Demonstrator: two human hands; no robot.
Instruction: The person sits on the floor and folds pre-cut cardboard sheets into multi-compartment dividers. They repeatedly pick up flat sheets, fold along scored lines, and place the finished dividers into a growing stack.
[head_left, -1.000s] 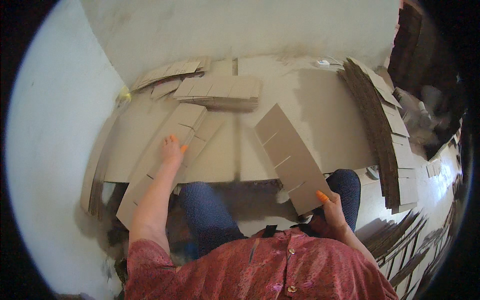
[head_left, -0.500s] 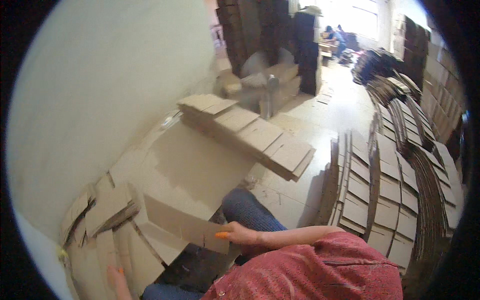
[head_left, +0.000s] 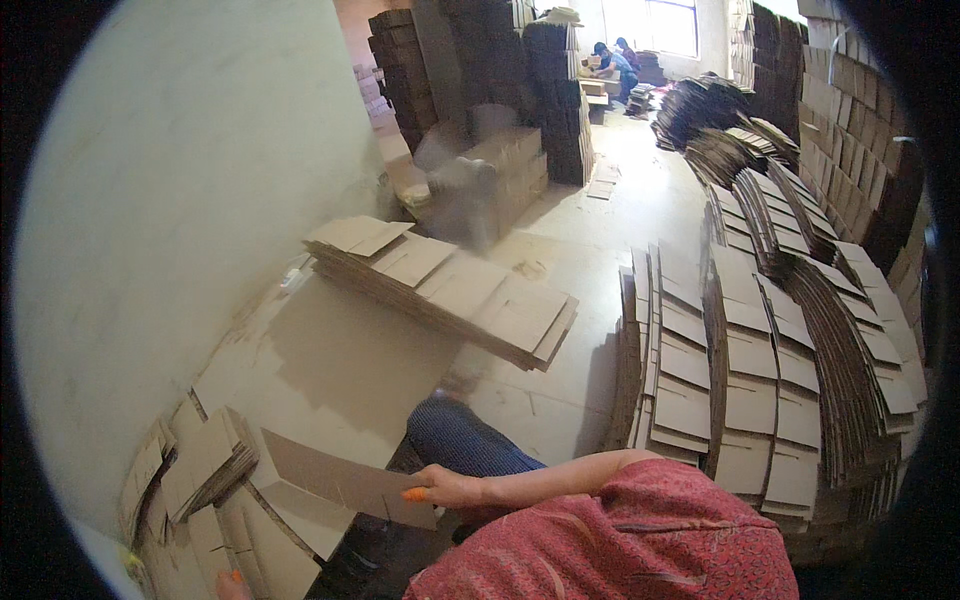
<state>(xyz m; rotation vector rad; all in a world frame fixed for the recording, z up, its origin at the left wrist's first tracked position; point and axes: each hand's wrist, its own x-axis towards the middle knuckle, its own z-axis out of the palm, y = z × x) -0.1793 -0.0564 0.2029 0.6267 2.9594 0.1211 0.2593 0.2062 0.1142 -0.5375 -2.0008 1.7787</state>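
Brown cardboard stacks in long rows [head_left: 755, 390] fill the right, judged already gathered. Pale, flat tabletop [head_left: 340, 400] ahead; one long, stepped brown cardboard stack [head_left: 440, 285] at its far side, one short brown cardboard pile [head_left: 205, 470] at left. Outstanding: one flat brown cardboard sheet [head_left: 335, 472], slanting near the tabletop's near edge, the right hand's [head_left: 447, 487] fingers closed on its end. Left hand [head_left: 232, 586] (mostly out of frame): grip cannot be told.

The right hand [head_left: 445, 487] holds a flat brown card [head_left: 340, 475] by one end. The left hand [head_left: 232, 586] is near other card strips [head_left: 208, 535]. Big card piles [head_left: 760, 375] fill the right side. Two people [head_left: 618, 66] are far away.
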